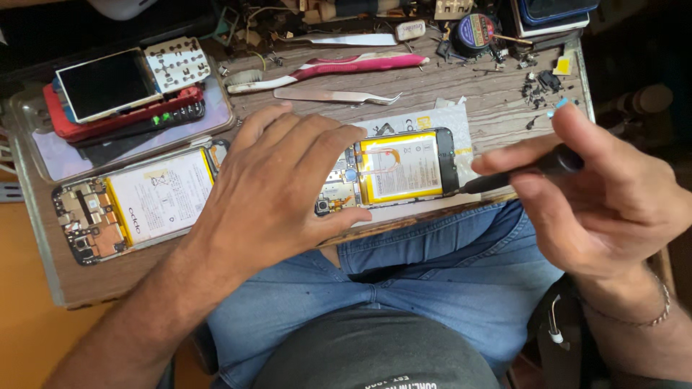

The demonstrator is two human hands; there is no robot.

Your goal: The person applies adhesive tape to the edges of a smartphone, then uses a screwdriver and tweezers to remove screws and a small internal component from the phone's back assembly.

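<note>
So the opened phone sits back-off near the front edge of the wooden worktop, right above the person's lap, with its yellow-edged battery fully exposed and a bit of circuit board showing at its 9 o'clock end. It lies on a pale sheet.

Left hand is flat over the phone's 9 o'clock end, palm down, fingers spread and pressing on it, thumb along the near edge. No closed grip there, just pinning it down.

Right hand has a clenched grip on a black screwdriver, pinched between thumb and fingers, with the tip just at the phone's 3 o'clock end. Can't tell if the tip actually touches the frame or only sits beside it.

Other stuff around: a second opened phone with a white battery lies well off at 9 o'clock of the left hand. Past that, at 10 o'clock, there's a clear tray holding a red handset with a loose screen on top. At 12 o'clock of the left hand are metal tweezers, then a pink and white toothbrush beyond them. A round tape roll sits at the far edge, and a scatter of tiny dark parts near the far right corner.
</note>
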